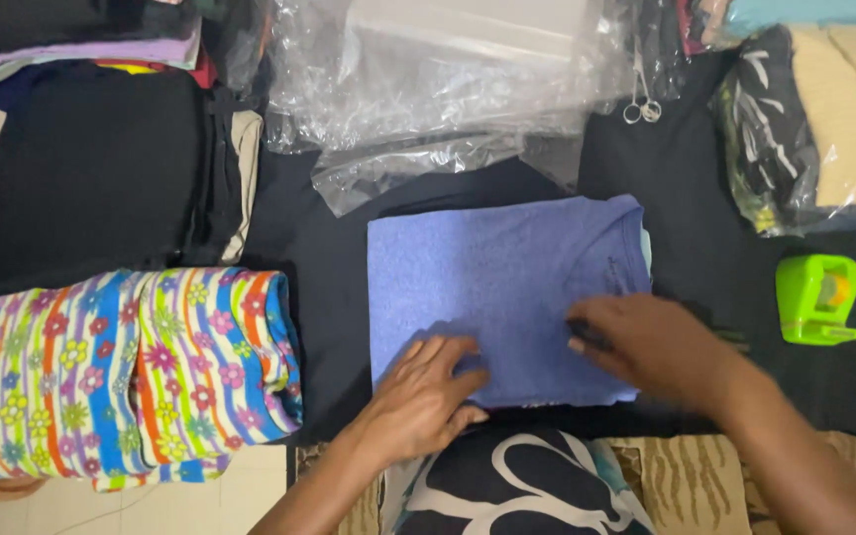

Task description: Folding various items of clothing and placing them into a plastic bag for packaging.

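Folded blue shirt (502, 297) lies mid-worktop on dark cloth. L hand (423, 396) flat, fingers spread on its near edge; R hand (651, 347) pressing near its right edge, fingers loosely curled, gripping nothing. Striped floral stack (131, 372) just left, green tape dispenser (817, 299) right w/ bare gap between.
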